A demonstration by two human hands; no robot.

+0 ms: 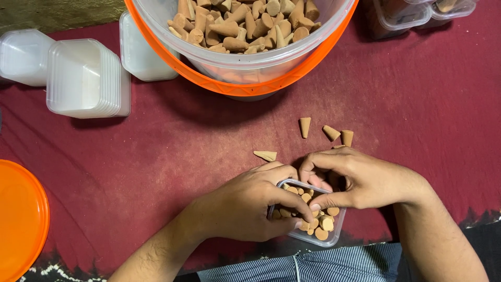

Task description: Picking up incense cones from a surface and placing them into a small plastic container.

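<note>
Left hand (245, 206): curled around the near-left side of the small clear box (308, 219), fingers pinched on its rim, holding it steady.
Right hand (360, 183): bent over the far-right corner of the same box, thumb and fingers touching the cones inside.
Small clear box: between both hands, on the red cloth (417, 104), nearly full of little brown cones (321, 222).
Doing it well: best done slowly, keeping the box flat, pressing cones down softly, leaving none above the rim.
Loose cones (323, 130): just past the right hand, four on the cloth.
Big tub (240, 83): farther past both hands, orange rim, many cones inside.
Empty boxes (83, 75): far out past the left hand, stacked.
Orange lid (21, 219): far left of the left hand.
</note>
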